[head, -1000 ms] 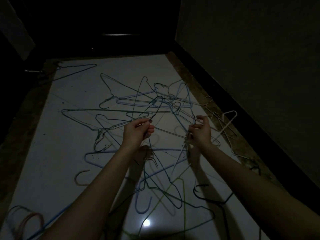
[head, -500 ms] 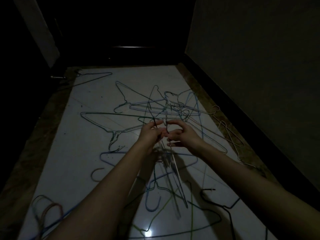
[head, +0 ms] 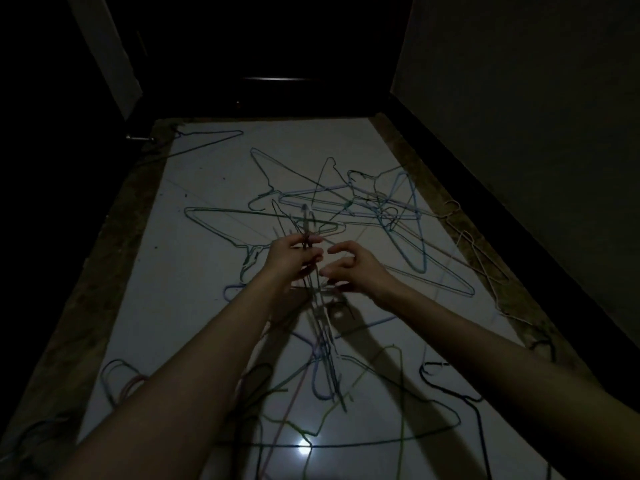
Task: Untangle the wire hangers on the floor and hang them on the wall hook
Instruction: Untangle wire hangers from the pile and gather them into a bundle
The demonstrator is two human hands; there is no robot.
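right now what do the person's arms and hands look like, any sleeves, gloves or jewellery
Both arms are bare from the bottom edge of the picture up to the hands: no sleeves show. The left hand and the right hand wear no gloves, and no watch, bracelet or ring can be made out at the wrists or fingers. The light is dim, so small details such as nail polish cannot be told.

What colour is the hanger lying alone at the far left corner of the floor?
Dark, blue-grey as far as the dim light shows: the lone hanger, seen in the head view.
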